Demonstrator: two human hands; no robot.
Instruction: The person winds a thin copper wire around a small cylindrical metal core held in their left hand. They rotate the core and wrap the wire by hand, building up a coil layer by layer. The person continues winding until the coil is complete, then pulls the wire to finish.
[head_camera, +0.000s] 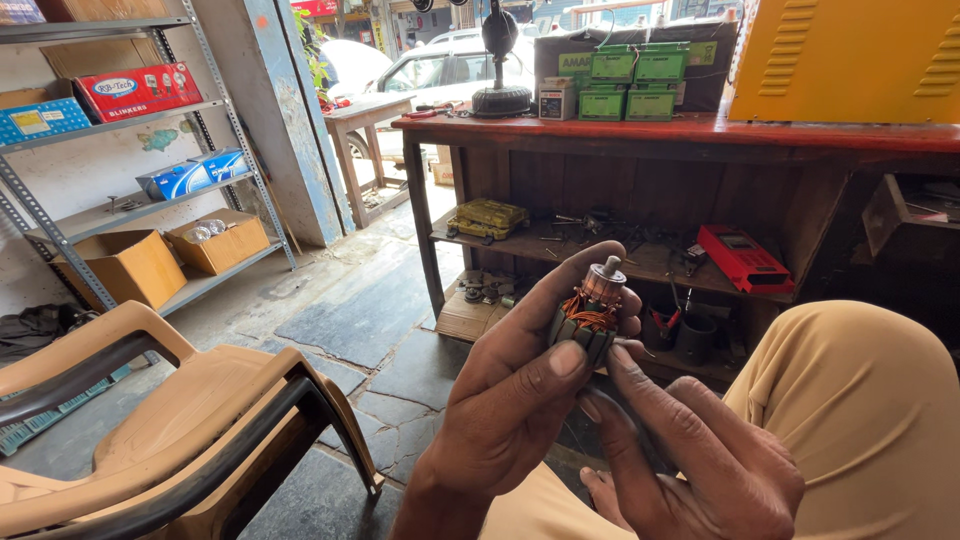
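Copper-wound motor armature (590, 312) sits upright at frame centre, shaft toward 12 o'clock. Left hand (520, 390) fingers (548, 368) clamp its body from 9 o'clock; right hand (700, 450) fingertips (625, 362) touch its base from 5 o'clock, holding nothing.

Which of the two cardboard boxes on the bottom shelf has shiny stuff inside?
The right cardboard box, nearer the blue pillar; the left box shows no contents.

The small motor armature (590, 312) stood nearly upright, shaft end uppermost, tilted slightly to the right. A short grey steel shaft topped its copper-coloured commutator; below that, reddish copper windings ran into a dark slotted iron core, partly hidden by fingers.
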